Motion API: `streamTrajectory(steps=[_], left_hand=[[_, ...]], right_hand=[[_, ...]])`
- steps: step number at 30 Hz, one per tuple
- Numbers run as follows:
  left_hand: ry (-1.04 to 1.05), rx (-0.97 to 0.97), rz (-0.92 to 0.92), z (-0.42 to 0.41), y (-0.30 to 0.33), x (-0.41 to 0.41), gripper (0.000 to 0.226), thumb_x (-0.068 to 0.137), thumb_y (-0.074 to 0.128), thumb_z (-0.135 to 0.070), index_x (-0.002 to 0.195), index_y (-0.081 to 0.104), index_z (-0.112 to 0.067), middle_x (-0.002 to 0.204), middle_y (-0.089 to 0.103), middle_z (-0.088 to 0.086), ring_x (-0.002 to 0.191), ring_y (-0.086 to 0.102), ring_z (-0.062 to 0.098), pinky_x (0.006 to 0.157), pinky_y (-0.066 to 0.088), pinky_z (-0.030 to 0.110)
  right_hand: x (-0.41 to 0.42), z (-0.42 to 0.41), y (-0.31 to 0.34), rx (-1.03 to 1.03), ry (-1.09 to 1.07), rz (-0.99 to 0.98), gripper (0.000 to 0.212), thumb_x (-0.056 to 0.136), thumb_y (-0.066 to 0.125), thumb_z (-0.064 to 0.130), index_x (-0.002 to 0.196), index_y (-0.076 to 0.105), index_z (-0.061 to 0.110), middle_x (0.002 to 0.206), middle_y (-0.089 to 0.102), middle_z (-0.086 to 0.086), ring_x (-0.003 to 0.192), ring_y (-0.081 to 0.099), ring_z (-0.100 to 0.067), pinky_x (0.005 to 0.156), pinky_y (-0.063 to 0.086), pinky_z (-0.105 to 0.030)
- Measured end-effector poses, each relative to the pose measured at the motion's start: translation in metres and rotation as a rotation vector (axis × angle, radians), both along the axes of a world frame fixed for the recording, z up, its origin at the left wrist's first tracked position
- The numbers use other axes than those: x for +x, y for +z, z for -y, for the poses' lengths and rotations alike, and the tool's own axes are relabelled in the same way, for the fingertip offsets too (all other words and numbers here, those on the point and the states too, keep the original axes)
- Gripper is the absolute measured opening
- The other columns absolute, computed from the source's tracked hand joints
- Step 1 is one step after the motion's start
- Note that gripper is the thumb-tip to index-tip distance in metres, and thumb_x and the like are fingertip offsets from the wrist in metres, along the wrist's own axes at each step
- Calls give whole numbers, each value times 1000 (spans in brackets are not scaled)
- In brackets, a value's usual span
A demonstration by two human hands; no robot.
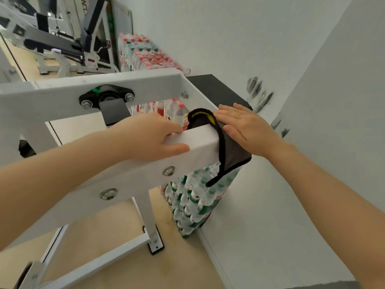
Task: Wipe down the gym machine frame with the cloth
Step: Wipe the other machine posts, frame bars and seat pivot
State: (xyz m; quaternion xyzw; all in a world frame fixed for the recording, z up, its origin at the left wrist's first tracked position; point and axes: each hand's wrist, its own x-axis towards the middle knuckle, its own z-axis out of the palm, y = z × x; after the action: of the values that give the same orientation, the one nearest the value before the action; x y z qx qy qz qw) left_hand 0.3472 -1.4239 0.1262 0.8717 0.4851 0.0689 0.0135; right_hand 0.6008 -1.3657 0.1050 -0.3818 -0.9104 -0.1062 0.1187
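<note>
The white gym machine frame fills the left and middle of the view, with a thick white beam running toward me. A grey cloth with black edging is draped over the end of that beam, one corner hanging down. My right hand lies flat on the cloth with straight fingers, pressing it against the beam's end. My left hand grips the beam just left of the cloth, thumb on the near face and fingers curled over the top.
Shrink-wrapped packs of water bottles are stacked under the beam's end and more stand against the white wall. A black block sits behind the frame. Another machine stands far left. The floor is tan.
</note>
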Motion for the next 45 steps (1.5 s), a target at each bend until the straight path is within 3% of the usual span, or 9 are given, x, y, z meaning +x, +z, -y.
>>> streamTrajectory(steps=[9,12,17,20,23,29,36,41,45], left_hand=[[-183,-95,-80,-58,1,-10,87,71,1,-78,110,62,-30,103,66,-8,93,59,11,86,47,34],[-144,-98,-110,-77,6,-19,72,78,12,-72,119,58,-34,112,61,-9,99,57,11,89,46,34],[-94,84,-202,-122,1,-37,50,92,40,-46,138,40,-24,142,38,1,129,37,20,106,34,36],[74,70,-244,-145,-6,-47,65,94,41,-42,148,13,-20,156,5,9,143,7,25,114,13,38],[170,6,-239,-161,-11,-53,69,94,40,-39,149,5,-14,155,-4,14,143,0,27,115,7,38],[162,43,-240,-163,-13,-53,73,92,41,-42,148,7,-9,155,0,16,143,6,28,114,14,36],[129,35,-210,-161,-17,-56,79,88,46,-47,148,7,-12,155,-8,16,143,-2,28,116,3,36],[47,24,-206,-162,-21,-56,68,89,43,-49,146,22,-20,153,-15,18,143,-8,30,115,-3,38],[54,54,-235,-163,-25,-55,63,88,45,-47,142,32,-19,153,-15,20,143,-7,33,115,-2,40]], right_hand=[[-34,-66,40,-10,82,463,29,97,47,25,122,61,19,135,54,6,140,28,-18,113,17,-33],[-60,-82,36,193,215,535,18,84,53,9,90,70,12,110,67,-7,108,60,-27,86,48,-36],[-85,-109,41,262,236,475,25,78,39,4,80,63,9,80,63,-10,65,58,-26,56,49,-30],[-89,-120,41,62,254,535,26,76,49,-4,88,71,5,96,67,-10,90,62,-29,79,51,-33],[-74,-106,39,-159,144,656,38,92,45,19,127,59,14,140,48,-1,137,29,-20,114,15,-27],[-101,-123,39,-88,26,904,55,100,25,19,150,2,20,158,-2,5,144,-9,-13,114,-8,-28],[-113,-134,42,-184,-13,783,59,99,35,17,150,6,19,158,2,3,145,-5,-15,116,-3,-28],[-71,-94,37,-241,142,710,55,86,23,47,120,63,30,144,43,1,142,22,-27,113,7,-40],[-83,-111,41,-246,99,666,44,97,35,34,141,40,28,150,32,10,145,8,-16,113,-5,-30]])
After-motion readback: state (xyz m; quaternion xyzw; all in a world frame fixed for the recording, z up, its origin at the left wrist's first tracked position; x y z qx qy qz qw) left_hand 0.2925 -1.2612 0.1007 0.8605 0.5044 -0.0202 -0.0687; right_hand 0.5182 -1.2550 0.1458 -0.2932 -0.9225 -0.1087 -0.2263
